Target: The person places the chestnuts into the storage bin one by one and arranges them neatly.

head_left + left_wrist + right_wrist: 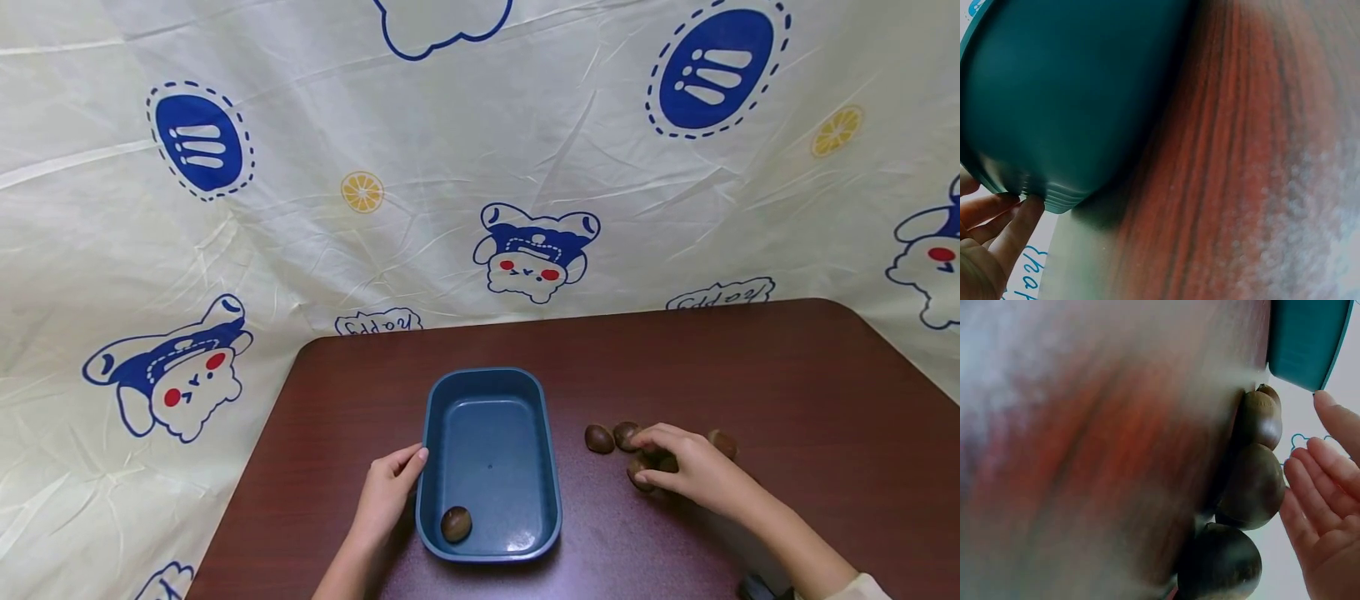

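A blue tray stands on the counter, its long sides running away from the person. In the tray's near left corner sits 1 chestnut; beyond it the floor stretches back to the far wall. At the tray's left side, the left hand pinches the rim, its fingers narrow; the left wrist view shows fingertips against the outer wall, beside some ridges.

To the right of the tray, across a strip of counter, lies a group of at least 5 chestnuts, several touching or nearly so. Over this group, right of the tray, the right hand has its fingers parted from the thumb, with chestnuts between them; I cannot tell how firmly, if at all, they touch.

Behind the tray, a margin of counter runs up to the far edge; the left edge slants well to the tray's left, and the surface extends widest on the tray's right.

The tray is smooth and faintly glossy, with rounded corners and a raised rim. The chestnuts are brown, rounded and shiny, and the counter is dark red-brown with streaked grain. Beyond the tray hangs a creased, pale cloth printed with blue figures and orange slices.
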A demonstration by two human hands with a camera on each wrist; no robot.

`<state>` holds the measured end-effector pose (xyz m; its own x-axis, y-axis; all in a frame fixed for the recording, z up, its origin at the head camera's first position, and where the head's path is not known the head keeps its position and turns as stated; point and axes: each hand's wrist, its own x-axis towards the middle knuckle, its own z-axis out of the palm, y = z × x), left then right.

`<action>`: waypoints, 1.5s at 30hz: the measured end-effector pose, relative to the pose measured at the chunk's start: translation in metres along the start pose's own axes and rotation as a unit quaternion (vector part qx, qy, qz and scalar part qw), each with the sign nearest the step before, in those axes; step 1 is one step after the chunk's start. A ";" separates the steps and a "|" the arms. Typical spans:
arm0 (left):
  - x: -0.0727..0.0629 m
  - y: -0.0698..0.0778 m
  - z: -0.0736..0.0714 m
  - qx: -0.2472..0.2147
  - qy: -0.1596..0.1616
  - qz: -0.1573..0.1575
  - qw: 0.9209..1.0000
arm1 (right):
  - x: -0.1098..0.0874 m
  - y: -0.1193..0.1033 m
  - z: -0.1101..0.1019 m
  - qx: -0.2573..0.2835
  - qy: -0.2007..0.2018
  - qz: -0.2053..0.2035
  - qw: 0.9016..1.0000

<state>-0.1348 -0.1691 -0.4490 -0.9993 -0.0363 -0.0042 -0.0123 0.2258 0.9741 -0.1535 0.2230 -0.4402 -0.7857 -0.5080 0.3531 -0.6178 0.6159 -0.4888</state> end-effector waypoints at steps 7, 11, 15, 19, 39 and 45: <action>0.001 -0.002 0.000 0.005 0.001 0.005 1.000 | -0.002 0.002 0.002 -0.041 -0.012 -0.021 0.999; 0.001 -0.002 -0.001 0.000 -0.002 0.007 1.000 | -0.003 0.005 0.004 -0.045 -0.028 -0.020 0.998; 0.000 -0.001 -0.001 0.000 -0.003 0.008 1.000 | -0.002 0.005 0.004 -0.051 -0.047 -0.024 0.997; 0.000 -0.001 0.000 -0.002 -0.001 0.008 1.000 | 0.000 0.003 0.003 -0.067 -0.075 -0.013 0.995; -0.001 -0.001 -0.001 -0.009 0.001 0.009 1.000 | 0.011 -0.017 0.001 -0.044 0.027 -0.035 0.998; -0.001 -0.002 -0.001 -0.005 0.002 0.014 1.000 | 0.020 -0.025 -0.003 -0.016 0.052 -0.051 0.997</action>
<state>-0.1337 -0.1704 -0.4507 -0.9992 -0.0333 0.0234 0.0156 0.2169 0.9761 -0.1541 0.1991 -0.4185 -0.7161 -0.5055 0.4813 -0.6946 0.5838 -0.4203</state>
